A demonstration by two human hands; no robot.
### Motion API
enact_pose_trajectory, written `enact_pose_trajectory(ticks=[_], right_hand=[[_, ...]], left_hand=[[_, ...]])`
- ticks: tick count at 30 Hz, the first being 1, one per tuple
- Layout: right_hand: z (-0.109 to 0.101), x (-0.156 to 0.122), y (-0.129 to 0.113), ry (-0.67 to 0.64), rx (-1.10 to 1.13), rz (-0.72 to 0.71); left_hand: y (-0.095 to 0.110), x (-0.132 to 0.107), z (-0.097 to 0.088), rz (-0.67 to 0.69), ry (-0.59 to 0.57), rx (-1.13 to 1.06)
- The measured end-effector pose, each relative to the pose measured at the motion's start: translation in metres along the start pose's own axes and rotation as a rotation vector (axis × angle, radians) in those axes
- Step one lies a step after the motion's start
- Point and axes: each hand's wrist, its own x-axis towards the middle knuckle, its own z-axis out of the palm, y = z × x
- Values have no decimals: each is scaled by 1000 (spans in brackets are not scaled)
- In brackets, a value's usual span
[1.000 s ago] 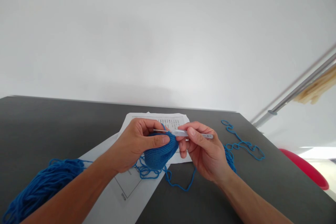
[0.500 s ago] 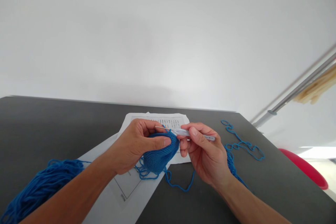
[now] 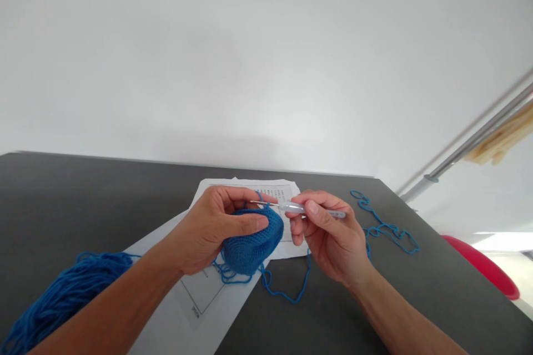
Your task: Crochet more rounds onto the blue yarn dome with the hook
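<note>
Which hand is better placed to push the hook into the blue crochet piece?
Likely the right hand: it pinches the crochet hook, its tip at the rim of the blue crochet piece. The left hand is occupied gripping that piece.

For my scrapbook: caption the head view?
Left hand holds round blue crocheted piece; right hand holds pale plastic-handled crochet hook.

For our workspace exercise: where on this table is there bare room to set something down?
Bare: the far-left stretch of the table, between its back edge, the yarn heap and the paper sheets; also the near-right part beyond the right forearm. Crowded: the middle, where the left hand holds the crochet piece, the right hand the hook, with loose yarn around.
</note>
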Motion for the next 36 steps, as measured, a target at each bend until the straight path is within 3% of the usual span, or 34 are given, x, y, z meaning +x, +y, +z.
enact_pose_trajectory(ticks=[36], right_hand=[[-8,2,-10,-41,-45,-11]], left_hand=[[6,-5,-6,-39,-18,-56]])
